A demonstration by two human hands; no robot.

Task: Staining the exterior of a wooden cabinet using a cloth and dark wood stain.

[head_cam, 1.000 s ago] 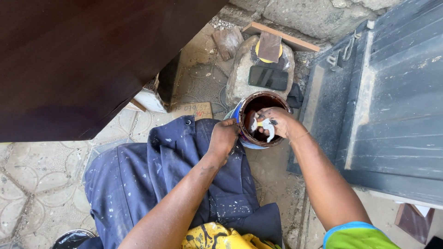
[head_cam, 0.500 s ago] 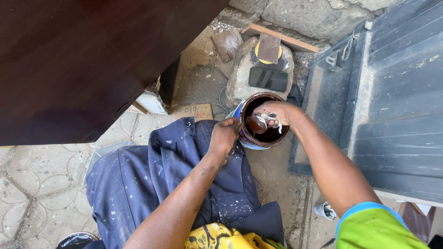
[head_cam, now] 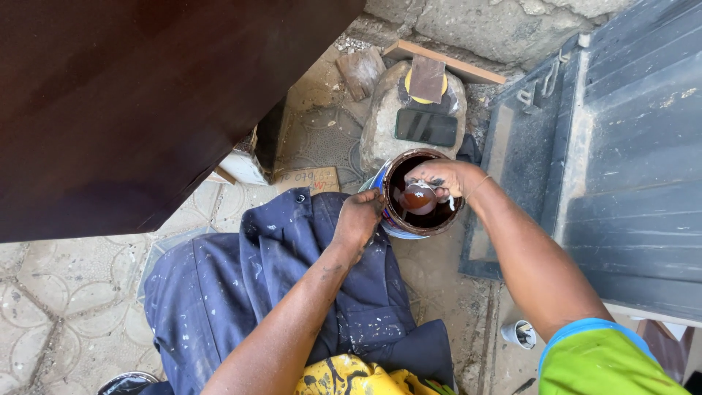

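Paint can (head_cam: 418, 196), round and open with its mouth facing straight up, sits just past the knee of the paint-spattered blue overalls (head_cam: 292, 292), and in the head view both hands meet at it. Left hand (head_cam: 358, 218) lies on the can's near-left rim, fingers curled together against its wall. Right hand (head_cam: 444, 178) comes in over the far-right rim, fingers clamped on a small rounded brown-coated object (head_cam: 419, 197) held inside the mouth above the dark brown paint; what the object is I cannot tell. Both hands touch the can, the right one deeper in it. Just beyond the can stands a grey stone (head_cam: 398, 110) carrying 1 dark rectangular phone (head_cam: 426, 127), 1 yellow disc and 1 brown rectangular pad (head_cam: 427, 77). Left of the can lies a tan cardboard scrap (head_cam: 307, 178) with handwriting. Grey metal door (head_cam: 621, 146) stands to the right, dark brown panel (head_cam: 146, 95) upper left.
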